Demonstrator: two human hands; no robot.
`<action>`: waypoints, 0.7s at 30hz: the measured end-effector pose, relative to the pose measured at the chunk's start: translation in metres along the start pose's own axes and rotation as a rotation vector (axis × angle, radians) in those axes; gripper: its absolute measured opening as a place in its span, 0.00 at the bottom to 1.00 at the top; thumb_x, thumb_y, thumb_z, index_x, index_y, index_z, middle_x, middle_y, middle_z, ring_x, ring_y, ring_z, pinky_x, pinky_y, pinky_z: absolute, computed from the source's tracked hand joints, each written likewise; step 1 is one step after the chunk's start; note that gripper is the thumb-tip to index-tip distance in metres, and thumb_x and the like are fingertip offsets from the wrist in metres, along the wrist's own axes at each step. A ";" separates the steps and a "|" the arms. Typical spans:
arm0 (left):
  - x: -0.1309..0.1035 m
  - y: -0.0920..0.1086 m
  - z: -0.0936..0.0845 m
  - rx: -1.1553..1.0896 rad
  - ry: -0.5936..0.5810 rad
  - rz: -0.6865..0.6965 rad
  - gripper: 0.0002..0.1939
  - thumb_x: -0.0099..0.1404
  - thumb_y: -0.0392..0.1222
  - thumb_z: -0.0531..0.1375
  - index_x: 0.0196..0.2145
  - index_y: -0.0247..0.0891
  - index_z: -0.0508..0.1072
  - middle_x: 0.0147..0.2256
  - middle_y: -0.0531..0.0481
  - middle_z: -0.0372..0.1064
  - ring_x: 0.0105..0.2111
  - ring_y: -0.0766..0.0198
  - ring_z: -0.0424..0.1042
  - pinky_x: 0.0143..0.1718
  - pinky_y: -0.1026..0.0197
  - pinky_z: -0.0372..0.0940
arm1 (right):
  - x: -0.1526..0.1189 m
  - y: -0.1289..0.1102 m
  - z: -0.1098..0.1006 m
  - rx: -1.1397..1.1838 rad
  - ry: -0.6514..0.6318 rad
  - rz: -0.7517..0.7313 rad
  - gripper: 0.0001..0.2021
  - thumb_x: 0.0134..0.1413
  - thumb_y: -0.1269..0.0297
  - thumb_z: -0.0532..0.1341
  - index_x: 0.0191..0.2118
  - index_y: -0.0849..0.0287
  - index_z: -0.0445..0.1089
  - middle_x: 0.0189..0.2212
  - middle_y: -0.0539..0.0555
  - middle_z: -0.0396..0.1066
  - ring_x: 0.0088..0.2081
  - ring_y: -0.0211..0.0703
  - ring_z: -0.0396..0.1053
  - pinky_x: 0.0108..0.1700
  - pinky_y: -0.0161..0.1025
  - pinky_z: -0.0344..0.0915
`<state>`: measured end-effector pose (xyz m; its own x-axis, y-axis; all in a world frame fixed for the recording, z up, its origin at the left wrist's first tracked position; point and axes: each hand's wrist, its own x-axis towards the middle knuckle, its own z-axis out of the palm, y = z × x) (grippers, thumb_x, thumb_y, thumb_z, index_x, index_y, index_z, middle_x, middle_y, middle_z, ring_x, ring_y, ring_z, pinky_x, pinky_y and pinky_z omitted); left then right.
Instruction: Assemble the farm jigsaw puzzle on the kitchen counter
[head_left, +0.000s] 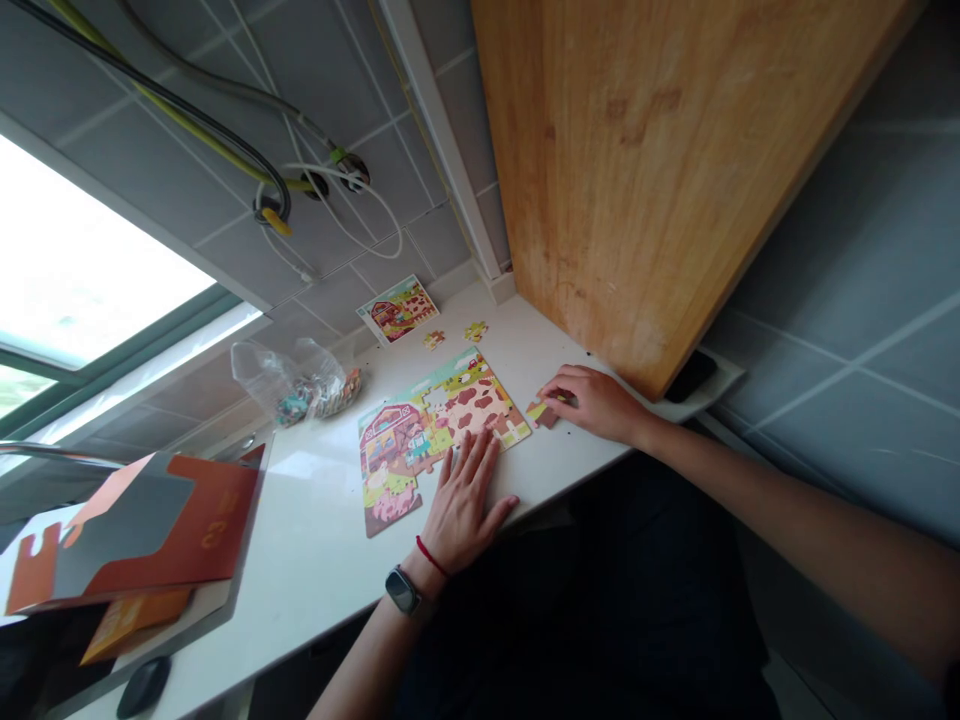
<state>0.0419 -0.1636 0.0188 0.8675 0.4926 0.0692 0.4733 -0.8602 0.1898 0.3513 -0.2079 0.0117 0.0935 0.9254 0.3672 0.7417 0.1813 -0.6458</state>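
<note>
A farm-scene jigsaw puzzle (pixel 390 450), largely joined, lies flat on the white counter. It shows a barn, a spotted cow and a pig, with a gap along its near edge. My left hand (pixel 466 495) rests over that near edge, fingers stretched out and touching the puzzle. To the right of the puzzle, my right hand (pixel 589 400) has its thumb and fingers closed on a brown and green puzzle piece (pixel 541 412) at the counter surface. Two loose pieces, one orange-brown (pixel 434 340) and one yellow-green (pixel 475 330), lie beyond the puzzle's far edge.
A picture card (pixel 397 310) of the farm scene leans at the wall. Left of it sits a clear plastic bag (pixel 300 385) of pieces. An orange box (pixel 150 530) and a black mouse (pixel 144 687) are at the left. A wooden panel (pixel 622 180) rises at the right.
</note>
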 end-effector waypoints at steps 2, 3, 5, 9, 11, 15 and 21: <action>-0.006 0.002 -0.002 0.011 0.059 0.012 0.35 0.79 0.51 0.55 0.76 0.39 0.49 0.76 0.38 0.43 0.77 0.43 0.37 0.73 0.33 0.49 | 0.000 0.001 -0.001 0.080 0.006 0.008 0.04 0.61 0.67 0.66 0.40 0.56 0.80 0.37 0.54 0.78 0.37 0.45 0.75 0.41 0.41 0.69; -0.010 0.002 -0.003 0.010 0.082 0.031 0.31 0.78 0.49 0.55 0.74 0.40 0.56 0.76 0.39 0.45 0.77 0.43 0.38 0.73 0.33 0.50 | 0.001 0.002 -0.001 0.134 0.015 0.016 0.05 0.61 0.67 0.66 0.40 0.56 0.81 0.37 0.53 0.78 0.35 0.44 0.75 0.40 0.41 0.70; -0.016 -0.002 -0.007 -0.013 0.123 0.072 0.22 0.78 0.46 0.56 0.66 0.43 0.68 0.74 0.43 0.51 0.76 0.42 0.41 0.72 0.34 0.54 | 0.001 0.003 -0.002 0.242 0.051 0.040 0.05 0.61 0.65 0.66 0.39 0.55 0.81 0.37 0.53 0.77 0.33 0.43 0.75 0.37 0.40 0.70; -0.020 -0.016 -0.015 -0.111 0.262 0.037 0.12 0.77 0.39 0.56 0.52 0.43 0.77 0.63 0.43 0.71 0.72 0.44 0.58 0.66 0.37 0.65 | 0.002 0.005 -0.004 0.373 0.128 0.109 0.08 0.60 0.57 0.67 0.37 0.55 0.80 0.37 0.54 0.79 0.36 0.45 0.77 0.38 0.41 0.72; -0.021 -0.021 -0.021 -0.179 0.313 0.041 0.10 0.77 0.37 0.57 0.49 0.42 0.78 0.54 0.43 0.78 0.64 0.48 0.69 0.62 0.41 0.70 | 0.002 0.003 -0.004 0.420 0.134 0.142 0.11 0.59 0.53 0.69 0.36 0.55 0.80 0.36 0.54 0.79 0.36 0.46 0.78 0.39 0.41 0.74; -0.028 -0.031 -0.040 -0.352 0.366 0.011 0.09 0.77 0.38 0.57 0.45 0.40 0.79 0.42 0.44 0.81 0.47 0.56 0.80 0.49 0.53 0.76 | -0.004 -0.013 0.003 0.440 0.133 0.162 0.12 0.59 0.51 0.70 0.35 0.55 0.80 0.35 0.54 0.79 0.36 0.46 0.78 0.38 0.42 0.75; -0.047 -0.077 -0.060 -0.381 0.524 -0.190 0.09 0.77 0.42 0.58 0.44 0.38 0.78 0.40 0.47 0.81 0.40 0.61 0.81 0.42 0.60 0.75 | -0.017 -0.055 0.020 0.437 0.110 0.153 0.08 0.60 0.57 0.70 0.33 0.53 0.79 0.31 0.53 0.76 0.33 0.45 0.75 0.34 0.39 0.74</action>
<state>-0.0448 -0.1131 0.0601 0.5403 0.7122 0.4481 0.4400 -0.6930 0.5711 0.2961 -0.2273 0.0274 0.2672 0.9159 0.2996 0.3674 0.1906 -0.9103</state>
